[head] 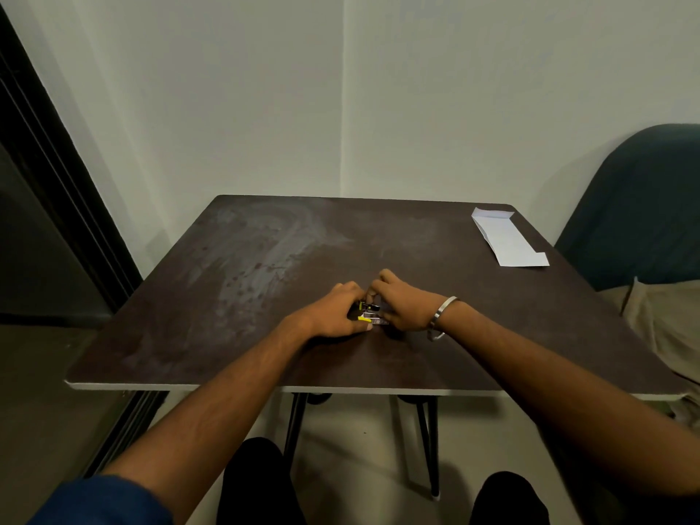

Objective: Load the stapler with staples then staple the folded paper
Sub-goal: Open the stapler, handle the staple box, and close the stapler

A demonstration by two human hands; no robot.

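We see both hands meeting at the middle of a dark brown table (265, 259), over a small stapler (369, 313). The stapler is black with yellow-green parts and a silvery metal strip showing near its lower right end; it sits low at the tabletop, but we cannot tell if it rests on the wood or is lifted a little. It is too small and too covered to say whether its top is swung open, and no staples can be made out.

The left hand (335, 310) comes in from the left, fingers curled down around the stapler's left side, thumb tip at its near edge. It looks closed on the stapler. The right hand (401, 303) comes from the right, fingers bent and bunched at the stapler's far right end, touching or almost touching the left hand's fingertips. We cannot tell what exactly it pinches, if anything. A metal bangle (441, 316) circles the right wrist.

The folded paper (505, 236), white, lies flat at the table's far right corner, well apart from the hands, untouched. A dark teal chair (644, 206) stands just beyond that corner, with a beige cloth (663, 327) beside the table's right edge. A blue sleeve (102, 502) shows on the left arm at the bottom. The tabletop carries pale smudges on its left half.
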